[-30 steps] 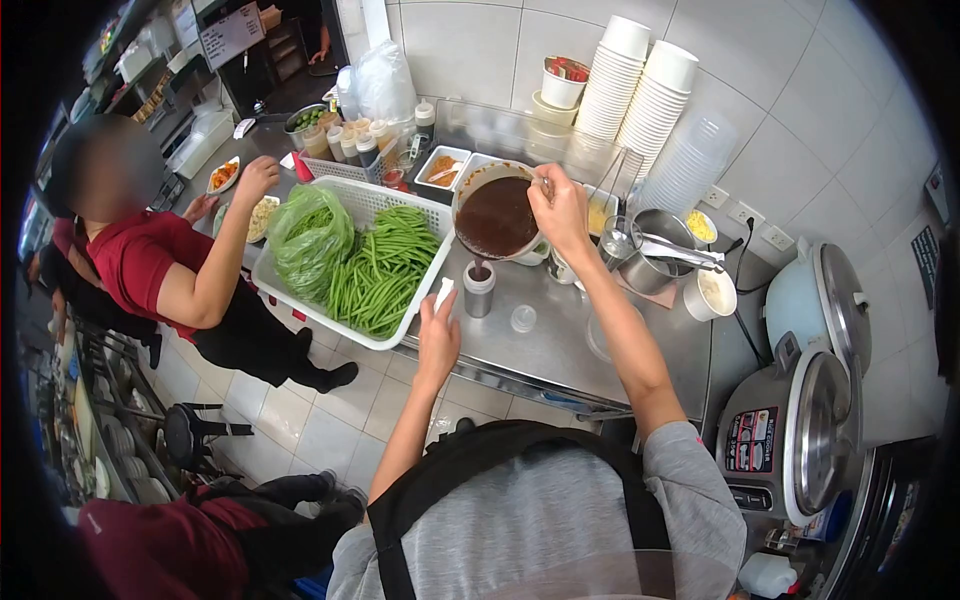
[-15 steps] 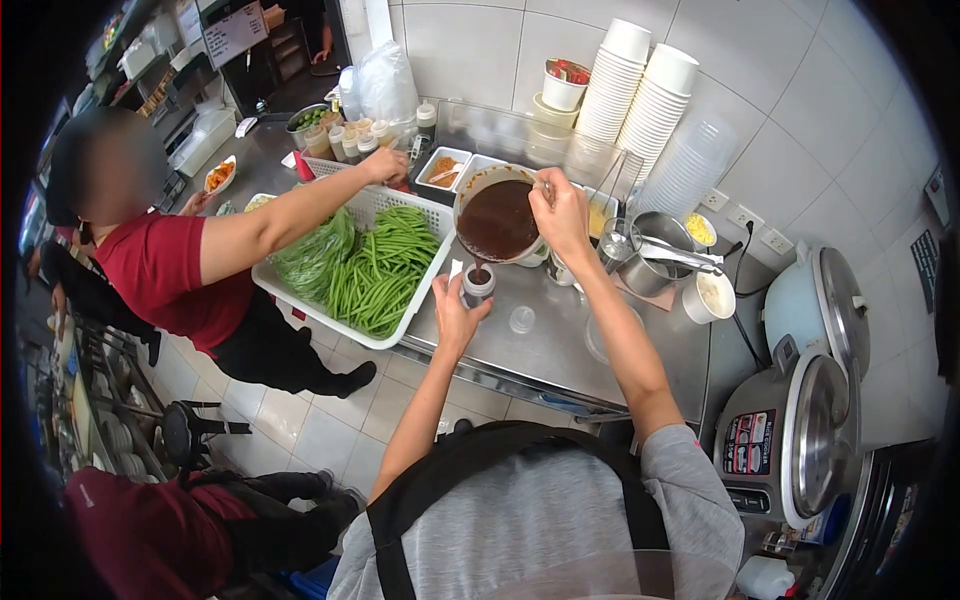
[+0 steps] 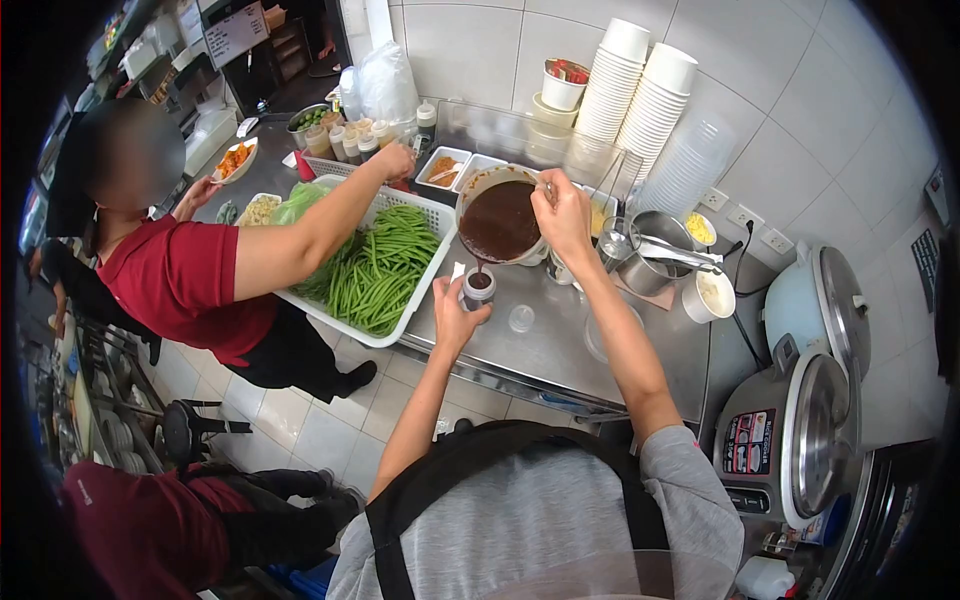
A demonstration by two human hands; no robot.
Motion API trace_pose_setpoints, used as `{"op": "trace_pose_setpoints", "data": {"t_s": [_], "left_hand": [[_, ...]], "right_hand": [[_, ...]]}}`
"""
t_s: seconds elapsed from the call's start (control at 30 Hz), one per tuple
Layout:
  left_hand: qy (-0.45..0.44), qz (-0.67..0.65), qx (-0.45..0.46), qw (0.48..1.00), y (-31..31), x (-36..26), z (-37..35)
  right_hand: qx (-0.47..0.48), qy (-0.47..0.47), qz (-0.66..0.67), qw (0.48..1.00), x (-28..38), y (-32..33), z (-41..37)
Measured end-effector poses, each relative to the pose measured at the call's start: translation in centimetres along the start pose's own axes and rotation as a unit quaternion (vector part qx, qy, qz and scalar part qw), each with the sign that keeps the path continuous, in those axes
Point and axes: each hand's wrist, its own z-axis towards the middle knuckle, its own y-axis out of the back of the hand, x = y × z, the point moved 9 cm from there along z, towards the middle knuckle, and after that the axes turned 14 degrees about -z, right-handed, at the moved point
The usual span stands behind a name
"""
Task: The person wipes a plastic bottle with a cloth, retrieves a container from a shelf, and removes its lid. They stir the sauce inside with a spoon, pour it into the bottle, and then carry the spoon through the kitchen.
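Note:
My right hand [image 3: 562,215] grips the rim of a tilted pot of dark brown sauce [image 3: 499,220], and a thin stream runs from its lip. Below it, my left hand [image 3: 453,313] holds a small clear cup [image 3: 479,288] partly filled with that sauce on the steel counter [image 3: 560,345]. A clear lid [image 3: 521,318] lies just right of the cup.
A white basket of green beans [image 3: 380,272] sits left of the cup. A person in a red shirt [image 3: 180,280] reaches an arm across it toward bottles [image 3: 355,140]. Metal pots [image 3: 655,262], stacked white cups [image 3: 640,90] and two rice cookers [image 3: 800,410] stand to the right.
My left hand rose from the counter edge and closed on the small cup under the pouring sauce. The person in red leaned in and reached across the bean basket to the back.

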Motion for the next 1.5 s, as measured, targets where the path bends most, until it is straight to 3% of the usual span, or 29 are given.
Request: {"op": "trace_pose_setpoints", "data": {"t_s": [0.13,0.5,0.6,0.83,0.87,1.17,1.27,1.37,1.5], "left_hand": [[-0.008,-0.002,0.001,1.000,0.0,0.0,0.0],[-0.003,0.044,0.007,0.999,1.9,-2.3,-1.2],[0.016,0.024,-0.002,1.000,3.2,-2.5,-2.1],[-0.062,0.001,-0.057,0.996,6.4,-2.8,-3.9],[-0.022,-0.053,-0.076,0.996,6.8,-2.6,-4.3],[-0.043,-0.062,-0.085,0.994,8.1,-2.4,-5.1],[0.029,-0.161,-0.106,0.981,8.4,-2.7,-5.1],[0.075,-0.143,-0.136,0.977,8.9,-2.0,-5.5],[0.120,-0.243,-0.126,0.954,8.3,1.9,-5.7]], "right_hand": [[-0.052,0.029,0.022,0.998,0.1,0.3,-0.1],[-0.003,0.000,-0.009,1.000,0.0,0.2,-0.3],[-0.002,-0.008,-0.003,1.000,-0.1,0.1,-0.5],[-0.015,-0.023,0.017,0.999,-1.0,-0.5,-1.2],[-0.013,-0.026,0.018,0.999,-1.1,-0.6,-1.2],[-0.001,-0.040,0.020,0.999,-1.3,-0.8,-1.4],[0.003,-0.050,0.020,0.999,-1.7,-0.9,-1.4],[-0.003,-0.048,0.018,0.999,-1.8,-0.9,-1.5],[-0.001,-0.042,0.015,0.999,-1.8,-0.9,-1.4]]}}
